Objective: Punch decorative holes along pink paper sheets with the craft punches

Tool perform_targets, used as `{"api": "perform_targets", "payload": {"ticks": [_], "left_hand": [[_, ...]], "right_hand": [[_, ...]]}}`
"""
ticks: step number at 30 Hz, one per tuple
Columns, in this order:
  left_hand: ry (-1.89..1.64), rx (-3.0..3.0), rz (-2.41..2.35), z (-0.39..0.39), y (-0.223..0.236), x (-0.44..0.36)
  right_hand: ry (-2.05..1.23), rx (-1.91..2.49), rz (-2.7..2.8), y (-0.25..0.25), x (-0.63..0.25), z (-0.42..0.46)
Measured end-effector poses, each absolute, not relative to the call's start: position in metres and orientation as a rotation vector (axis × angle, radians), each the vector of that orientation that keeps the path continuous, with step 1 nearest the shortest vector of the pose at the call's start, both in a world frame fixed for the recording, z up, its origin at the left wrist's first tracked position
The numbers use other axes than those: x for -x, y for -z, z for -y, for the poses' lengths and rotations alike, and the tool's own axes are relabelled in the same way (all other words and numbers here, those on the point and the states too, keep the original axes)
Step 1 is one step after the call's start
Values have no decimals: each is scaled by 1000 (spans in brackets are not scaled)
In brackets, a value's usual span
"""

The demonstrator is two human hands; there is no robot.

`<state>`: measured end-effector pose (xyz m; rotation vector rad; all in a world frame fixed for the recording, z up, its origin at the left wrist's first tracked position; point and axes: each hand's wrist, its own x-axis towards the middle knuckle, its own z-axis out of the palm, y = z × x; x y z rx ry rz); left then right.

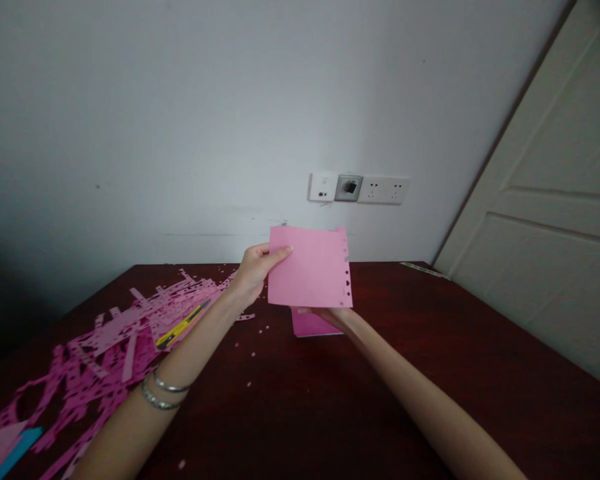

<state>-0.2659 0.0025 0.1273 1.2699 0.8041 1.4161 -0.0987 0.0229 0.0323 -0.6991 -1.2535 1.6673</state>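
My left hand pinches the left edge of a light pink paper sheet, thumb on the front face. The sheet is held up off the table, and small hearts and stars are punched down its right edge. Below the sheet, my right hand reaches in with fingers stretched to the left; the sheet hides part of it. Just under those fingers lies a darker pink stack of paper or pad on the table. Whether the right fingers touch it is hard to make out.
Pink punched paper strips are heaped on the left of the dark red table. A yellow box cutter rests on them. Pink and blue sheets lie bottom left. A narrow strip lies at the back right. Wall sockets are behind.
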Motion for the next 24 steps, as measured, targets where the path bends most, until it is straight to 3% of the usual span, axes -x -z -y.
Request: {"api": "perform_targets", "payload": {"ticks": [6,17,22,24], "left_hand": [[-1622,-957,-709,-24,-99,252],[-1487,-973,-803,-23,-79,239],[-1736,-1268,-1012,-36,-91,264],[-1631,-1540,-991,-29,-100,268]], "right_hand": [[-1726,683,1113,-55,43,-13],[-1057,964,1374,-79,31,0],[-1277,976,1923,-114,10,24],[-1386,976,2094,-124,10,35]]}}
